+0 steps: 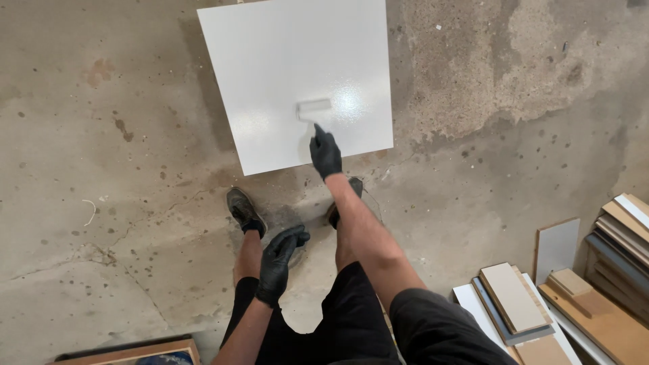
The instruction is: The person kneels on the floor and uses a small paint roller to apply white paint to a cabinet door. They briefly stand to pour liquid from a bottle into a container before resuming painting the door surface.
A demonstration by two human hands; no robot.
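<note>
We stand over a white square panel (291,74) lying flat on the stained concrete floor (101,169), just ahead of our shoes. Our right hand (325,154), in a black glove, has its fingers wrapped closed around the handle of a small paint roller (314,109), whose sleeve rests on the panel's lower right part, beside a bright glossy patch of wet paint. The roller sleeve lies with its long axis running left to right across the panel, while the handle points back toward us, roughly at a right angle to the sleeve. To work this well, we judge it best to keep the sleeve flat, press lightly and evenly, and overlap each pass. Our left hand (278,260), also gloved, hangs by the knee with fingers loosely curled, holding nothing. Stacked board offcuts (574,297) lie well apart at the right.
</note>
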